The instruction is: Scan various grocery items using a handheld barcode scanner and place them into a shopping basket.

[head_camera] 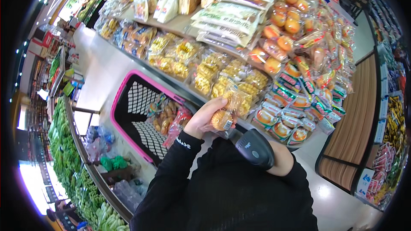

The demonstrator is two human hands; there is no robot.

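Note:
My left hand [207,115] holds a clear-wrapped pack of small golden buns [222,120] in front of my body, thumb on top. A barcode label shows on the wrapper. A dark grey rounded device [255,150] covers my right wrist and most of that hand. Some fingertips, seemingly of my right hand [234,122], show at the pack's right edge; their grip is hidden. Behind the pack are bagged yellow pastries [229,73] on a display stand. Left of my hand is a black mesh shopping basket [124,93] with a pink rim, holding bagged brown food [166,115] and a red plastic bag [177,125].
Bagged flat breads [229,17], round buns [289,16] and small wrapped cakes [287,115] crowd the stand. Its metal edge [160,75] runs past the basket. Leafy vegetables [69,154] line a shelf at left. A wood-slat counter [348,118] stands at right.

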